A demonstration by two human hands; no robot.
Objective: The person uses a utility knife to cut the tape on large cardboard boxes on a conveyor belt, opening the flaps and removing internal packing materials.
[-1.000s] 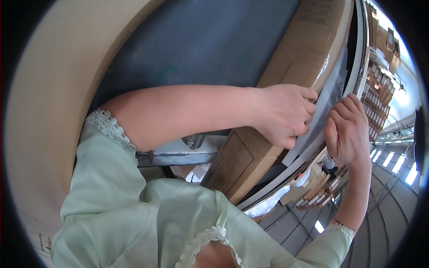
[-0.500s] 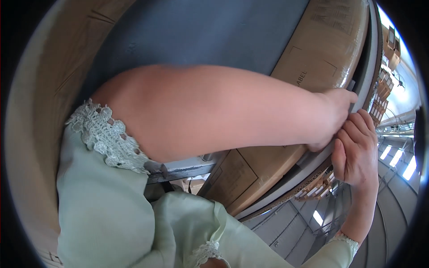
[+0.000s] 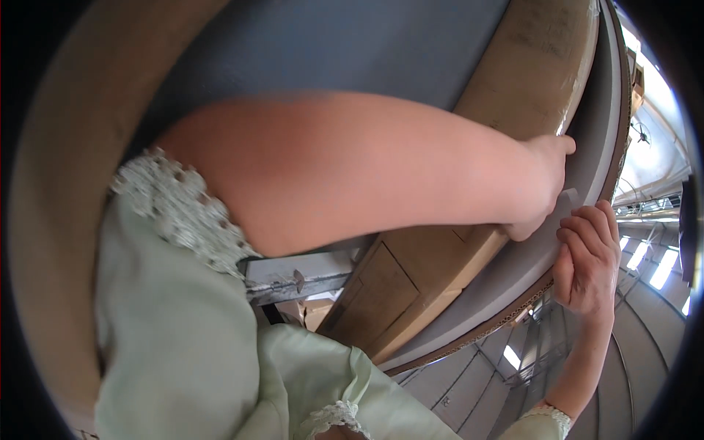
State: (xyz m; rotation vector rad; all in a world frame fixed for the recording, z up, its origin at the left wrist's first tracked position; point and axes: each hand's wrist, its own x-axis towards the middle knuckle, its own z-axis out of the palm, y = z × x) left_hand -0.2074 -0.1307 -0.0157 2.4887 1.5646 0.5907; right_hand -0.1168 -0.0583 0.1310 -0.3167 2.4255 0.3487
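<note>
My left arm crosses the picture from the left, and my left hand (image 3: pixel 541 183) rests against the edge of a brown cardboard box (image 3: pixel 433 275). Its fingers look curled; most are hidden behind the back of the hand. Lower right, my right hand (image 3: pixel 589 257) is closed, thumb against bent fingers, beside a pale grey panel (image 3: pixel 506 286) that stands along the box. A small whitish translucent strip (image 3: pixel 567 198) shows between the two hands. Whether the right fingers hold it I cannot make out.
A brown corrugated edge (image 3: pixel 539 292) runs outside the pale panel. Above my arm spreads a dark grey surface (image 3: pixel 352 51). A blurred brown surface (image 3: pixel 62 198) fills the left side. Below my arm is a metal bar (image 3: pixel 301 279). A hall with bright lights lies beyond.
My hands have moved apart: the left slightly left, the right a little downward. The whitish strip now shows between them. The view has shifted slightly, with more of the pale panel visible.
</note>
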